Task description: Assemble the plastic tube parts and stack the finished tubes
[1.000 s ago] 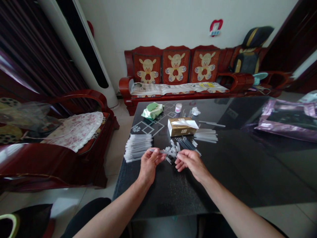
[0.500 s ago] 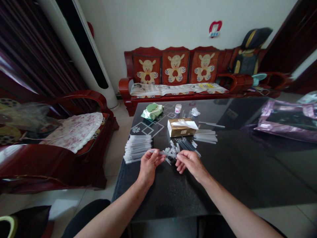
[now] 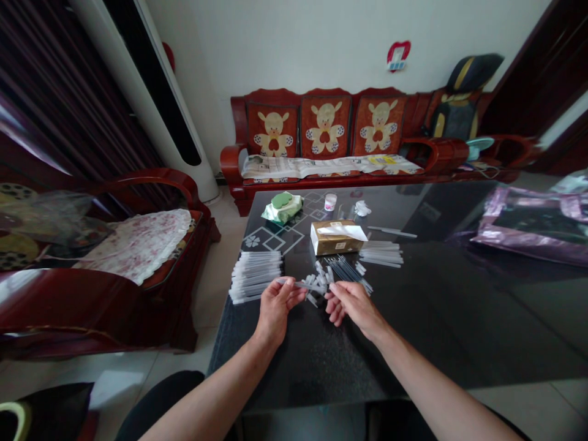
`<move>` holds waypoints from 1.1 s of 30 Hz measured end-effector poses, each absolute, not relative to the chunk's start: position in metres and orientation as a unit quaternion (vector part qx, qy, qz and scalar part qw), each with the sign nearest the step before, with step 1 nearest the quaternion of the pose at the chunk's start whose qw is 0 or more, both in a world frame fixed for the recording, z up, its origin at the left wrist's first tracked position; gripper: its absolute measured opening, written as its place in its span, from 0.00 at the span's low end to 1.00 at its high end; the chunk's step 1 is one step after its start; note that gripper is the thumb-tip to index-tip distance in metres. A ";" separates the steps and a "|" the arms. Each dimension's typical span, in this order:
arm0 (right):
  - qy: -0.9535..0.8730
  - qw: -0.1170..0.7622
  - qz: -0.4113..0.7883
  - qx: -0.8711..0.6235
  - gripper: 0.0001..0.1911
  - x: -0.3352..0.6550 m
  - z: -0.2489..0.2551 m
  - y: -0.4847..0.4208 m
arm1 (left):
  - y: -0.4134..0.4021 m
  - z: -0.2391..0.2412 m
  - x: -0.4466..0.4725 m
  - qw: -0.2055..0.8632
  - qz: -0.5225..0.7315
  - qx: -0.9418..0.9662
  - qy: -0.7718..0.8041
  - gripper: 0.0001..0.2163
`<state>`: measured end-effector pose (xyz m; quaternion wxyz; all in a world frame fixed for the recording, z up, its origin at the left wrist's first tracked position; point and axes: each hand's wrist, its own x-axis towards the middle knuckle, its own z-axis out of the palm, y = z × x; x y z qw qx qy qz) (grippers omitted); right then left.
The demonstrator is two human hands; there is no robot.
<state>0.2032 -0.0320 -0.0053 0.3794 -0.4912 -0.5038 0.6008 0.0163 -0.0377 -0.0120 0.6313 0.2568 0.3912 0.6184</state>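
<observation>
Tube [image 3: 313, 286], pale and slender: between the two hands, above the table [image 3: 436, 331]. Left hand [image 3: 276, 301]: thumb and fingers pinched on the tube's left part. Right hand [image 3: 353, 303]: fingertips drawn together at the tube's right end; whether they grip it or some small piece, cannot tell.

White short pieces [image 3: 321, 271], one loose heap: just beyond the tube, partly hidden by it and the fingers. Dark thin rods [image 3: 343, 269], one bundle: just beyond the right hand. White tubes [image 3: 256, 272], one row: beside the left hand, to its left. Second batch of tubes [image 3: 381, 253]: beyond the right hand, slightly rightward.

Tissue box [image 3: 335, 246], gold: beyond heap and rods, blocking a straight reach from the hands to the white jar [image 3: 330, 202] behind. Green packet [image 3: 282, 209]: well beyond the left hand. Crumpled tissue [image 3: 362, 209]: well beyond the right hand. Purple-edged bag [image 3: 487, 228]: well apart, right of the right hand.
</observation>
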 end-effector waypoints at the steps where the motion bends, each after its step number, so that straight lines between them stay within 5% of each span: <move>1: -0.503 0.383 0.600 -0.491 0.21 0.203 -0.005 -0.032 | -0.038 -0.013 0.016 0.630 0.620 0.256 0.391 0.13; 33: -0.514 0.355 0.603 -0.497 0.22 0.204 -0.008 -0.031 | -0.037 -0.014 0.015 0.628 0.608 0.284 0.394 0.14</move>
